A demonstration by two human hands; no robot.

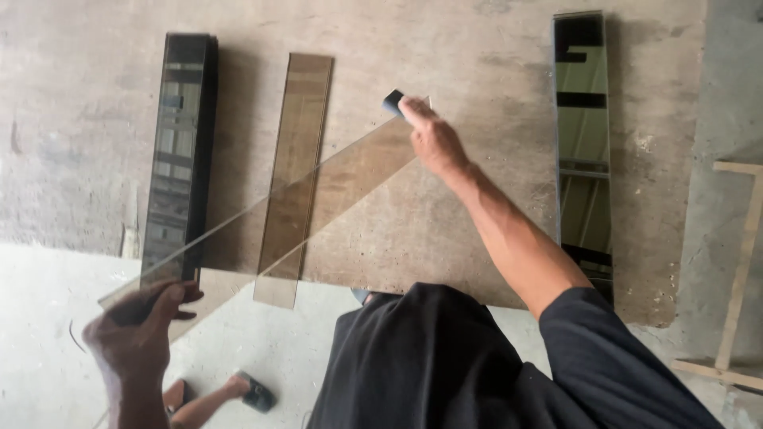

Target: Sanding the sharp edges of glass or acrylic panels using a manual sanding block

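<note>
I hold a long tinted glass strip (318, 187) slanted above a brown worktable (445, 214). My left hand (143, 322) grips its near end at the lower left. My right hand (433, 139) is at its far end, pressing a small dark block (393, 101) against the strip's corner. A single tinted glass strip (296, 127) lies flat on the table under the held one. A dark stack of glass strips (179, 151) lies at the left.
A mirrored glass strip (582, 143) lies along the table's right side. A pale wooden frame (739, 262) stands on the concrete floor at the right. My sandalled foot (246, 391) shows on the light floor below the table edge.
</note>
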